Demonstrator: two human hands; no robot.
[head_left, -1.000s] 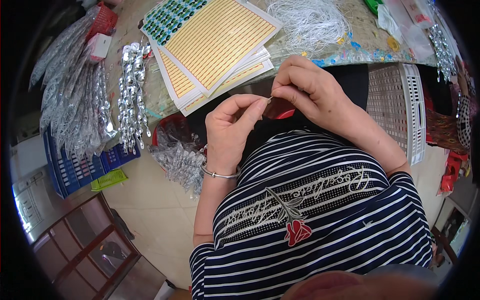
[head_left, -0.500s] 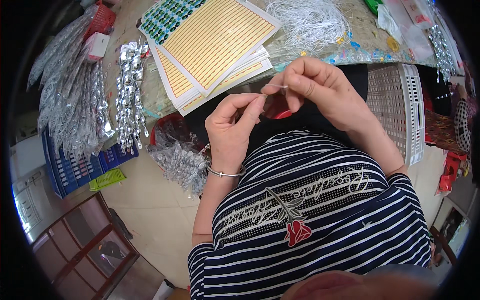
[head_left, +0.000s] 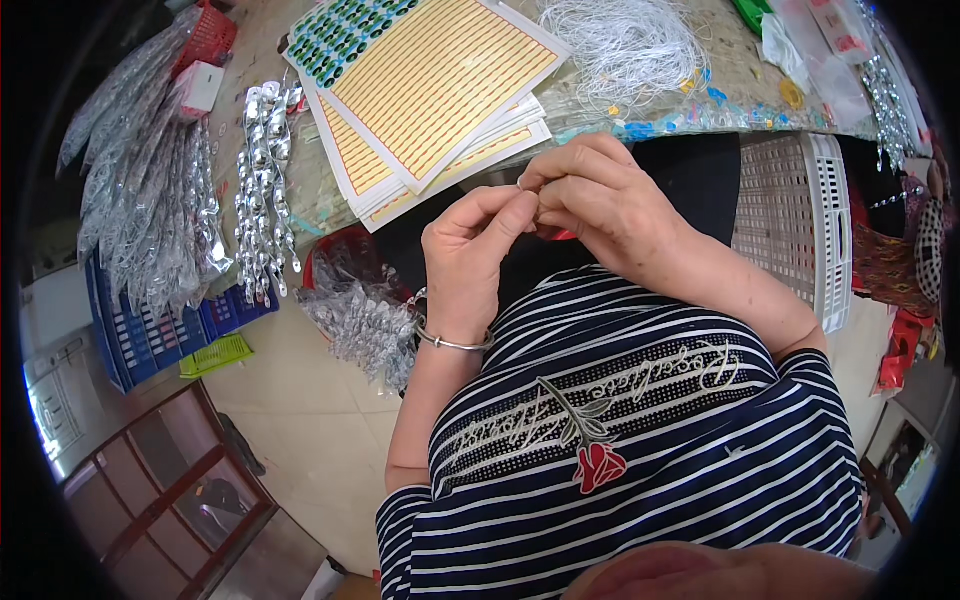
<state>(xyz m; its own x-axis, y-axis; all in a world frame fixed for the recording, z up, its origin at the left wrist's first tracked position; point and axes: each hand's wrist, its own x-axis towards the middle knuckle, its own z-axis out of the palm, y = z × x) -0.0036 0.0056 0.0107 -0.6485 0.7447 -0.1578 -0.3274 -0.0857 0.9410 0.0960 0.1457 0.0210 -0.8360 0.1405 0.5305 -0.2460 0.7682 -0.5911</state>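
Note:
My left hand [head_left: 462, 252] is closed in a pinch of thumb and forefinger, just in front of the table edge. My right hand [head_left: 612, 205] meets it there, fingers bent together and fingertips touching the left ones. A bit of thin white cord [head_left: 520, 185] shows as a tiny curve between the fingertips; the fingers hide the rest. Beyond the hands, a loose tangle of the same kind of white cord [head_left: 625, 50] lies on the table. Left of it are stacked sheets of yellow stickers with red lines [head_left: 450, 90], partly under a sheet of green oval stickers [head_left: 340, 45].
Shiny silver strips [head_left: 265, 185] hang over the table edge, beside a heap of plastic-wrapped silver pieces [head_left: 150, 190]. A red tub [head_left: 318, 270] of wrapped pieces [head_left: 365, 325] sits below. A white plastic crate [head_left: 825, 220] stands right, a blue basket [head_left: 135, 345] left.
My right hand has moved left and down, closing the gap to the left hand. The cord stretched between them now shows only as a small curve. My left hand has barely shifted.

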